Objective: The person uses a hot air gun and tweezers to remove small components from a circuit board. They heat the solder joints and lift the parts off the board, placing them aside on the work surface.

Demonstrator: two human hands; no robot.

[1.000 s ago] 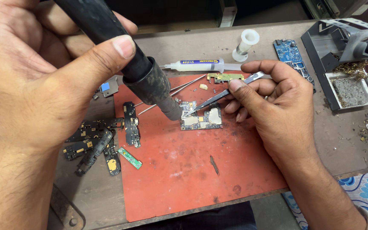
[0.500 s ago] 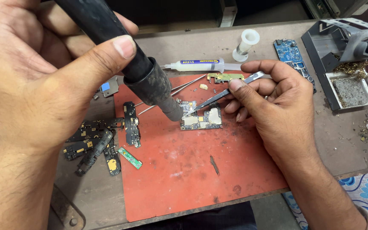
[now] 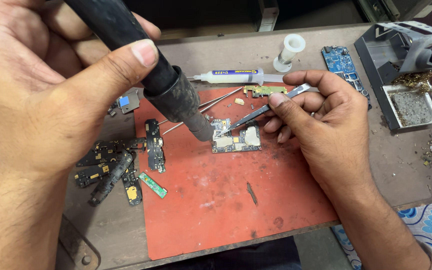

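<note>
Up close, left hand (image 3: pixel 41 100) fingers clamped on black hot-air wand (image 3: pixel 146 65), nozzle over small board (image 3: pixel 236 140), right hand (image 3: pixel 326 125) fingers pinching tweezers (image 3: pixel 261 111) tipped onto board, on red mat (image 3: pixel 226 200), syringe (image 3: pixel 236 76) behind, desk (image 3: pixel 401 165).

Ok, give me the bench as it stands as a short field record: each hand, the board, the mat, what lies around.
left hand: grips black hot-air wand, nozzle down at the board
right hand: holds tweezers, tips at the board
circuit board: flat on red mat
left of mat: dark board pieces
behind mat: syringe, white spool, blue board
far right: iron stand with brass wool
</note>
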